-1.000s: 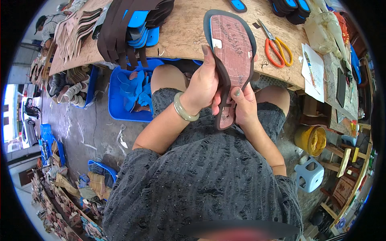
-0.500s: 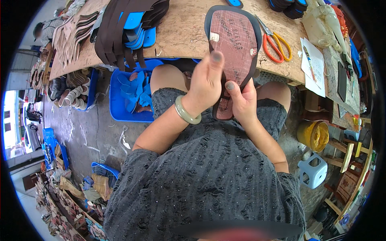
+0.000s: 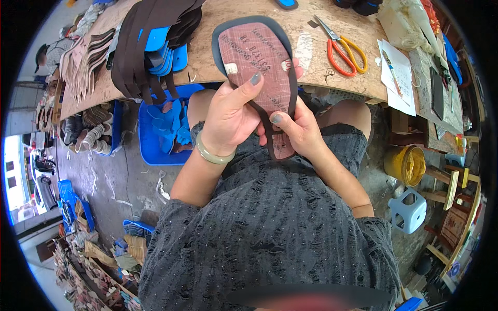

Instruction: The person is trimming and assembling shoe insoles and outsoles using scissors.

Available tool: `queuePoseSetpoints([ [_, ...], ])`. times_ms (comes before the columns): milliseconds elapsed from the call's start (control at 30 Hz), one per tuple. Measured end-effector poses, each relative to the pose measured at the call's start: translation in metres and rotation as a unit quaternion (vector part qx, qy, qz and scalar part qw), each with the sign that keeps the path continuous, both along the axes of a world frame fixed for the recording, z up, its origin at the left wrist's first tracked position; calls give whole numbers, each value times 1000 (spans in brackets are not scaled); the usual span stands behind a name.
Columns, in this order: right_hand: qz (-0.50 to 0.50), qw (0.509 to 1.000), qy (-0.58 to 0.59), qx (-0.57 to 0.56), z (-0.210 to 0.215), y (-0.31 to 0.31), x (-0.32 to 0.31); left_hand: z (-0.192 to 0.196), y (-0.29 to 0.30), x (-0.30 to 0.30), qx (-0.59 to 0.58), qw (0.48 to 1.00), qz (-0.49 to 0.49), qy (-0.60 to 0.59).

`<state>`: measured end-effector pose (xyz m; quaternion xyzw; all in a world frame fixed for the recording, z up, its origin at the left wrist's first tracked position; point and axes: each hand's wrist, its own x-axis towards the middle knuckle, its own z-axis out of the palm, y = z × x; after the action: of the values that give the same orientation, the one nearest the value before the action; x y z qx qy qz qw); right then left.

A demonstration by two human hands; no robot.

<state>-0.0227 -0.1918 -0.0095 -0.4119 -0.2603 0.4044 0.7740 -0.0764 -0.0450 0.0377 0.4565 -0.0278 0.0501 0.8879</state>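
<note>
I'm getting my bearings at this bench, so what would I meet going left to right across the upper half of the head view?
Pale cut pieces, dark brown strips, shoe sole, orange-and-yellow-handled scissors, white paper, flat black object.

The reddish-brown insole [image 3: 257, 57] has shifted left, its broad end tilting leftward.

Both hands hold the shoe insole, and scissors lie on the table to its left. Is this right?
No: the head view shows the scissors on the table to the right of the shoe insole, which the left hand and right hand hold.
</note>
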Motion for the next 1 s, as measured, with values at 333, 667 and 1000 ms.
queuePoseSetpoints([
  [333,67,996,19,-47,-1,-8,18,3,18,16,-278,959,60,3],
  [667,105,974,-55,-194,45,-4,78,1,97,29,-210,937,211,-184],
  [1000,-330,502,-649,-468,10,186,295,-41,103,11,410,855,313,-55],
])
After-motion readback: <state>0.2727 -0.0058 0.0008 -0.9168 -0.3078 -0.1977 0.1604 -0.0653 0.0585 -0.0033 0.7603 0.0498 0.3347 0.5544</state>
